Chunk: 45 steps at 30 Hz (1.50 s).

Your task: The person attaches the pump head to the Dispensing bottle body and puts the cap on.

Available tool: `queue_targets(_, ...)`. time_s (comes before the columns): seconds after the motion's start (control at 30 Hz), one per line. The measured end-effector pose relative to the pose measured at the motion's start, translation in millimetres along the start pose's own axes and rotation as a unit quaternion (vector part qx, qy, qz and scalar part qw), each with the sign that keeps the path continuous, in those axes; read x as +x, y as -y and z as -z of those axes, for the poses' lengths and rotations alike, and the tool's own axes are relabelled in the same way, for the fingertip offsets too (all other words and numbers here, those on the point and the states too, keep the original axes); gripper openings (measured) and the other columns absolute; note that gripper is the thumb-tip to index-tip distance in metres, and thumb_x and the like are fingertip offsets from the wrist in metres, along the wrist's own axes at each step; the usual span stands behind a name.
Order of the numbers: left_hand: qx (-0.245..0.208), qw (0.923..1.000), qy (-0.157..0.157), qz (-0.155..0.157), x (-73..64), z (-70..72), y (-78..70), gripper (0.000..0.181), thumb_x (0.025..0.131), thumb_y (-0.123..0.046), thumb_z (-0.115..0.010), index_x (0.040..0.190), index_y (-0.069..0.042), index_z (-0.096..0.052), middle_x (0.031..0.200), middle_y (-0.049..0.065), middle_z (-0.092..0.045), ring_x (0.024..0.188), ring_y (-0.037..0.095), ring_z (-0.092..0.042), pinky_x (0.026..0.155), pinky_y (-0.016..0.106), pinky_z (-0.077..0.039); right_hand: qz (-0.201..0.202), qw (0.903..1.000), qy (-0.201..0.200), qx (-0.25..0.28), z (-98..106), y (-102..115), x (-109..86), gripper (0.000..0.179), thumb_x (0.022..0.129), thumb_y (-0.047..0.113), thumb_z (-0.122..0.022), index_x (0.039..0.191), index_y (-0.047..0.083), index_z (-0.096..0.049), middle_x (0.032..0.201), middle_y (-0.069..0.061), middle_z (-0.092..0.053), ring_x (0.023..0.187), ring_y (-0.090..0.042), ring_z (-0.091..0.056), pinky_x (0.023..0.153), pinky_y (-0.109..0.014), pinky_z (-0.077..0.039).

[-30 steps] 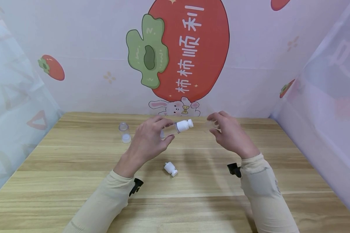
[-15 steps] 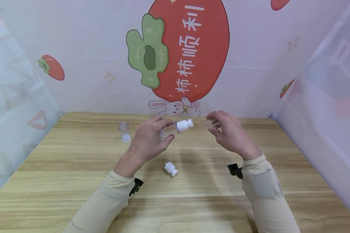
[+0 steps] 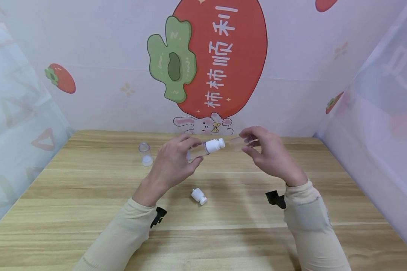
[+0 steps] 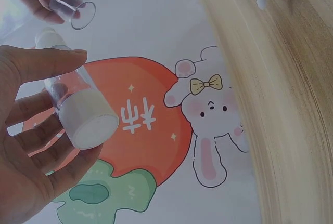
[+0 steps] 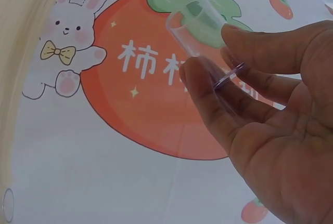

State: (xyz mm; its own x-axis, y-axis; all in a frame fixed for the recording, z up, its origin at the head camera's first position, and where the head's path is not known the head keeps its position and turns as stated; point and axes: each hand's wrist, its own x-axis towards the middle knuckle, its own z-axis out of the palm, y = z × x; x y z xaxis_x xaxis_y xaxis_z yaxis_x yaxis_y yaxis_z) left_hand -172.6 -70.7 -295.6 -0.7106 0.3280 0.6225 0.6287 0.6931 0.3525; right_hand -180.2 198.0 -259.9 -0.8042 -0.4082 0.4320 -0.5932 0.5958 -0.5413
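Note:
My left hand grips a small clear bottle above the table, tilted nearly on its side. A white pump head is fitted on the bottle and points right. In the left wrist view, the bottle's white base faces the camera. Between the fingers and thumb of my right hand is a clear tubular cap, its free end towards the pump head with a small gap between them. A second white pump head lies loose on the table, below the hands.
Another clear bottle with a white bottom and no pump stands left of my left hand. The wooden table meets a printed cloth backdrop behind and on both sides.
The clear cap has turned in my right hand, and its free end now extends left towards the pump head. My right wrist has shifted slightly right; the left hand stays in place.

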Motion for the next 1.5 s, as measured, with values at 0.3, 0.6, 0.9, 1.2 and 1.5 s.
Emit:
queue_targets(0.3,0.0,1.0,0.0,0.001,0.5,-0.4,1.0,0.034,0.076,-0.009,-0.087,0.108,-0.007,-0.076,0.105,0.005,-0.072,0.083,0.023,-0.065,0.064,0.038,-0.052,0.015,0.9992,-0.013,0.036,3.3,0.2,-1.0,0.033,0.089,-0.014,-0.068,0.12,-0.007,-0.061,0.115,-0.016,-0.065,0.101,-0.026,-0.063,0.09,-0.04,-0.055)
queue_targets(0.6,0.001,1.0,0.002,-0.001,0.3,-0.9,-0.1,0.034,0.076,-0.01,-0.088,0.108,-0.007,-0.076,0.105,0.005,-0.071,0.083,0.022,-0.064,0.064,0.037,-0.052,0.014,0.9968,-0.004,0.078,6.3,3.2,-1.2,0.03,0.092,-0.01,-0.066,0.121,-0.005,-0.061,0.113,-0.013,-0.065,0.098,-0.021,-0.062,0.09,-0.026,-0.053)
queue_targets(0.9,0.006,1.0,0.006,-0.001,-0.6,-1.8,-2.0,0.034,0.077,-0.011,-0.088,0.109,-0.007,-0.076,0.106,0.005,-0.071,0.085,0.022,-0.065,0.065,0.037,-0.053,0.015,0.9957,0.005,0.092,6.6,5.7,-1.4,0.031,0.092,-0.01,-0.065,0.122,-0.003,-0.061,0.112,-0.012,-0.066,0.099,-0.019,-0.063,0.087,-0.022,-0.054)
queue_targets(1.2,0.006,1.0,0.007,-0.004,-0.9,-2.6,-4.0,0.035,0.077,-0.011,-0.088,0.109,-0.008,-0.075,0.106,0.005,-0.071,0.084,0.022,-0.065,0.065,0.036,-0.053,0.009,0.9926,0.016,0.12,2.5,7.9,-0.1,0.032,0.092,-0.012,-0.065,0.122,-0.004,-0.06,0.111,-0.012,-0.066,0.1,-0.021,-0.063,0.088,-0.023,-0.054)
queue_targets(1.5,0.01,0.9999,0.01,-0.007,-1.2,-2.1,-5.6,0.035,0.077,-0.013,-0.088,0.109,-0.008,-0.075,0.108,0.005,-0.071,0.085,0.021,-0.064,0.067,0.036,-0.054,0.016,0.991,0.016,0.132,-2.7,8.5,0.9,0.032,0.091,-0.013,-0.066,0.121,-0.004,-0.061,0.112,-0.012,-0.067,0.099,-0.022,-0.063,0.088,-0.025,-0.055)
